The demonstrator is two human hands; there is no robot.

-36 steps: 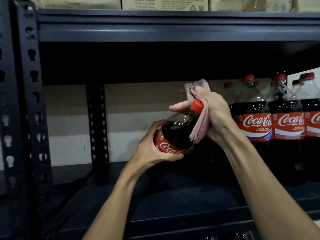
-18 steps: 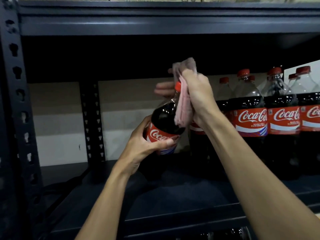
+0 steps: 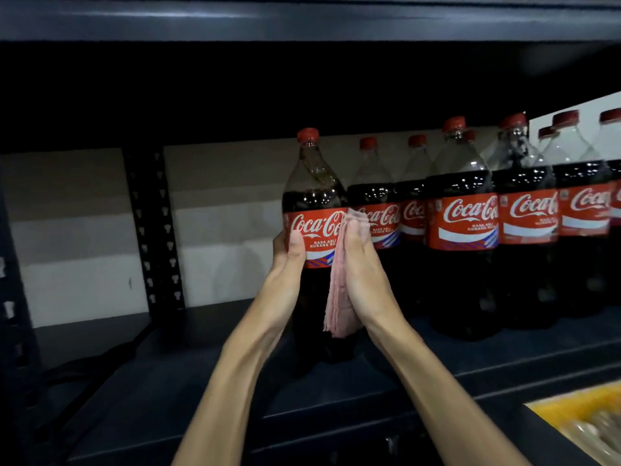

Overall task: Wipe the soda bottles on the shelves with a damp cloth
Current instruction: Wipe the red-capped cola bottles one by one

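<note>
Head camera view, looking into a dark metal shelf (image 3: 201,381). A person is wiping one soda bottle (image 3: 314,196), which is standing upright at the centre of the frame, just left of a row of other bottles (image 3: 462,213) filling the right side. The left hand (image 3: 289,250) is steadying it at the label (image 3: 316,227): its grip is closed on the bottle, with the thumb lying across the label's front and the fingers going round behind. The right hand (image 3: 358,264) is pressing a folded pink cloth (image 3: 337,297) flat against the bottle's right side, fingers straight and pointing up. By the look of it, the body of the bottle is being wiped. The next move is probably calling for sliding the cloth round or down while the left hand is turning the bottle. The bottle is showing dark cola, a clear neck, a red cap (image 3: 307,134) and a red label. Whether its base is resting on the shelf is hard to tell in the dark.
</note>
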